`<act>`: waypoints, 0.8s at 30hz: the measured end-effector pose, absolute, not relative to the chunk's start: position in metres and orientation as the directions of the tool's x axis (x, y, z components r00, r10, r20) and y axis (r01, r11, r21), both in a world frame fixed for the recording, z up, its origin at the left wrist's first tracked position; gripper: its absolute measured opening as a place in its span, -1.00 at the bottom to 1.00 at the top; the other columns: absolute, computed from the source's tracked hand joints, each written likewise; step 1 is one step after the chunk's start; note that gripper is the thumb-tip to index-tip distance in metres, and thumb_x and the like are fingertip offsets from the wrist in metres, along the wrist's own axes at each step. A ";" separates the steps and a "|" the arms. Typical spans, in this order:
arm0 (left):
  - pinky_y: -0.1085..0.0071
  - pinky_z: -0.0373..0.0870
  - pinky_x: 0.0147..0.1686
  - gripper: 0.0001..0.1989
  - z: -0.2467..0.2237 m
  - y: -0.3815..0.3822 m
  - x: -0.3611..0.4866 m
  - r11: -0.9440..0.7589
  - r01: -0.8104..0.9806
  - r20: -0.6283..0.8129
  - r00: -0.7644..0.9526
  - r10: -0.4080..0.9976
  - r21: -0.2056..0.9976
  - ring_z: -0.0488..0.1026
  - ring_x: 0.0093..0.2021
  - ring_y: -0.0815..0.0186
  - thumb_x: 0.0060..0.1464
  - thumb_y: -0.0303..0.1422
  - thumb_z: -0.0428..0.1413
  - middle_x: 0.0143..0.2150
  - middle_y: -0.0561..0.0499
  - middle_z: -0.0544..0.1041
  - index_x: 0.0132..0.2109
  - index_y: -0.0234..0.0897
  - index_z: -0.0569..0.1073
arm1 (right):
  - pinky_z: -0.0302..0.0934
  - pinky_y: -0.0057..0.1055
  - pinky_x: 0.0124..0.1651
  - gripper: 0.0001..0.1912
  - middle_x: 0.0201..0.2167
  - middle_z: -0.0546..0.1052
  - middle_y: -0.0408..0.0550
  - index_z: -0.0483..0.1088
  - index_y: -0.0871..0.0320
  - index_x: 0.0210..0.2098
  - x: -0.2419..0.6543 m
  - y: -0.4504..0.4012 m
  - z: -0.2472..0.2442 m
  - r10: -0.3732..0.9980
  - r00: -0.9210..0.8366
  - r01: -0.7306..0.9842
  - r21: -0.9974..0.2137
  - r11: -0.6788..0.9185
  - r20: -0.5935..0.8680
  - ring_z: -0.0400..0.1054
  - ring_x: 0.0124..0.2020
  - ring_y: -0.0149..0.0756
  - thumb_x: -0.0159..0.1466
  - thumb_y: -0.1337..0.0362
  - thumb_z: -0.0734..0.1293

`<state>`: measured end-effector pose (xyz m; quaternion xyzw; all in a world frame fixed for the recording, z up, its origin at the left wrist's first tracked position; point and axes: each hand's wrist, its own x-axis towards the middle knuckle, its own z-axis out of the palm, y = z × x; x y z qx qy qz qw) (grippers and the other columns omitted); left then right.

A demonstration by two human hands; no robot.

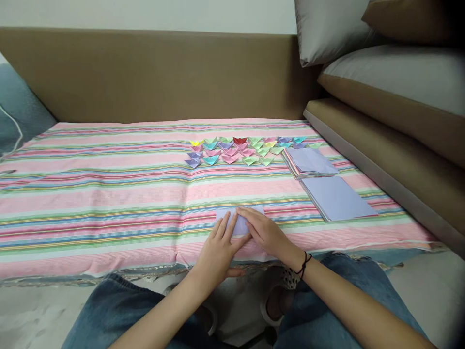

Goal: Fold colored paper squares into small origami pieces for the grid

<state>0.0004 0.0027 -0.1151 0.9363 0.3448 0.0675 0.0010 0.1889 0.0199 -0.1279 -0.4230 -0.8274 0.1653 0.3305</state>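
A small lavender sheet of paper lies flat on the striped cloth near its front edge, partly covered by my fingers. My left hand rests on the sheet's left part, fingers spread and thumb held out to the side. From the right, my right hand reaches over, its fingertips pressing on the upper middle of the paper close to the left fingertips. Its fingers lie stretched out rather than curled. Whether the sheet is folded, I cannot tell for sure.
Several folded paper boats in many colours stand in rows farther back. To the right are two stacks of paper, a far one and a nearer one. Large cushions pile up on the right. Behind the striped cloth stands a brown backrest.
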 end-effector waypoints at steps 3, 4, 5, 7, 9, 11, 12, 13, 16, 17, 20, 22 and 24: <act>-0.01 -0.03 0.21 0.06 -0.116 -0.001 -0.009 -0.753 0.658 0.122 0.745 0.656 0.029 -0.23 0.33 -0.10 -0.31 -0.02 0.30 0.38 -0.20 -0.23 0.30 -0.06 -0.03 | 0.10 -0.04 0.21 -0.52 0.15 0.31 0.07 0.13 0.15 0.19 0.188 0.019 -0.129 0.796 -0.454 0.610 -0.512 0.605 0.400 0.11 0.21 -0.19 0.29 0.44 0.06; 0.00 -0.02 0.20 0.05 -0.116 -0.002 -0.012 -0.750 0.661 0.118 0.743 0.659 0.023 -0.22 0.33 -0.09 -0.30 -0.03 0.30 0.38 -0.20 -0.22 0.30 -0.07 -0.03 | 0.09 -0.04 0.22 -0.52 0.15 0.30 0.07 0.13 0.15 0.19 0.188 0.019 -0.129 0.794 -0.460 0.614 -0.503 0.608 0.398 0.10 0.21 -0.19 0.29 0.44 0.06; 0.01 0.00 0.20 0.04 -0.116 -0.003 -0.015 -0.745 0.666 0.115 0.739 0.664 0.018 -0.21 0.33 -0.08 -0.29 -0.04 0.30 0.37 -0.20 -0.19 0.30 -0.07 -0.03 | 0.08 -0.04 0.22 -0.53 0.15 0.30 0.06 0.14 0.15 0.19 0.188 0.019 -0.129 0.795 -0.460 0.620 -0.497 0.607 0.396 0.09 0.22 -0.20 0.30 0.45 0.05; 0.02 0.03 0.19 0.02 -0.116 -0.005 -0.020 -0.740 0.672 0.111 0.735 0.669 0.015 -0.18 0.33 -0.06 -0.27 -0.04 0.29 0.37 -0.20 -0.14 0.29 -0.09 -0.01 | 0.08 -0.07 0.23 -0.54 0.15 0.30 0.06 0.15 0.16 0.18 0.188 0.018 -0.129 0.799 -0.456 0.633 -0.488 0.601 0.391 0.09 0.22 -0.22 0.31 0.46 0.05; 0.03 0.03 0.20 0.00 -0.115 -0.006 -0.025 -0.736 0.677 0.102 0.731 0.675 0.010 -0.15 0.32 -0.04 -0.25 -0.04 0.28 0.36 -0.21 -0.10 0.29 -0.12 0.01 | 0.08 -0.09 0.23 -0.54 0.15 0.30 0.07 0.15 0.18 0.18 0.188 0.017 -0.128 0.801 -0.459 0.643 -0.479 0.598 0.384 0.08 0.22 -0.23 0.30 0.47 0.05; 0.03 0.01 0.21 -0.02 -0.114 -0.007 -0.030 -0.728 0.685 0.092 0.725 0.682 0.000 -0.13 0.32 -0.03 -0.23 -0.05 0.27 0.35 -0.22 -0.08 0.29 -0.15 0.02 | 0.08 -0.08 0.23 -0.54 0.15 0.30 0.07 0.16 0.18 0.17 0.188 0.017 -0.128 0.802 -0.464 0.652 -0.468 0.597 0.377 0.08 0.22 -0.22 0.30 0.47 0.06; 0.03 0.00 0.21 -0.03 -0.113 -0.008 -0.033 -0.726 0.688 0.089 0.723 0.685 -0.001 -0.13 0.32 -0.02 -0.22 -0.05 0.27 0.35 -0.21 -0.07 0.29 -0.15 0.02 | 0.08 -0.08 0.23 -0.54 0.16 0.30 0.06 0.17 0.17 0.17 0.188 0.017 -0.128 0.801 -0.467 0.655 -0.463 0.598 0.374 0.08 0.22 -0.22 0.29 0.47 0.06; 0.02 -0.01 0.21 -0.05 -0.112 -0.009 -0.036 -0.722 0.692 0.087 0.719 0.689 0.001 -0.12 0.32 -0.01 -0.19 -0.05 0.25 0.35 -0.19 -0.06 0.29 -0.15 0.02 | 0.08 -0.07 0.23 -0.54 0.16 0.30 0.06 0.17 0.17 0.16 0.188 0.017 -0.128 0.800 -0.470 0.657 -0.457 0.599 0.372 0.08 0.22 -0.22 0.29 0.48 0.06; 0.04 -0.02 0.22 -0.14 -0.110 -0.010 -0.045 -0.722 0.691 0.090 0.718 0.691 0.028 -0.09 0.32 0.02 -0.11 -0.05 0.20 0.34 -0.14 0.00 0.28 -0.17 0.06 | 0.08 -0.08 0.23 -0.55 0.16 0.30 0.07 0.20 0.18 0.15 0.188 0.016 -0.127 0.796 -0.478 0.662 -0.443 0.604 0.371 0.08 0.22 -0.22 0.29 0.49 0.06; 0.04 -0.02 0.22 -0.19 -0.109 -0.010 -0.048 -0.720 0.693 0.098 0.714 0.693 0.037 -0.06 0.31 0.03 -0.08 -0.07 0.18 0.33 -0.12 0.04 0.27 -0.19 0.09 | 0.08 -0.08 0.23 -0.55 0.16 0.30 0.07 0.20 0.18 0.15 0.188 0.016 -0.127 0.794 -0.479 0.661 -0.441 0.607 0.373 0.08 0.22 -0.22 0.29 0.49 0.06; 0.03 0.02 0.21 -0.36 -0.105 -0.011 -0.055 -0.693 0.718 0.142 0.681 0.719 0.067 0.03 0.28 0.02 0.00 -0.14 0.15 0.27 -0.08 0.19 0.20 -0.22 0.23 | 0.08 -0.08 0.23 -0.55 0.16 0.29 0.08 0.21 0.17 0.14 0.188 0.017 -0.127 0.790 -0.480 0.655 -0.444 0.611 0.381 0.09 0.22 -0.21 0.29 0.49 0.06; 0.00 0.08 0.18 -0.47 -0.102 -0.011 -0.057 -0.668 0.739 0.173 0.649 0.741 0.086 0.10 0.25 -0.02 0.02 -0.18 0.14 0.22 -0.06 0.27 0.13 -0.23 0.32 | 0.10 -0.08 0.22 -0.57 0.15 0.30 0.08 0.22 0.16 0.13 0.188 0.017 -0.128 0.788 -0.477 0.649 -0.449 0.614 0.388 0.10 0.21 -0.20 0.30 0.47 0.05; -0.01 0.15 0.13 -0.53 -0.099 -0.010 -0.058 -0.659 0.745 0.197 0.634 0.748 0.102 0.16 0.21 -0.06 0.02 -0.19 0.15 0.18 -0.06 0.33 0.07 -0.25 0.39 | 0.09 -0.08 0.22 -0.60 0.15 0.30 0.09 0.24 0.15 0.11 0.188 0.017 -0.127 0.789 -0.476 0.642 -0.459 0.614 0.389 0.10 0.21 -0.19 0.32 0.44 0.06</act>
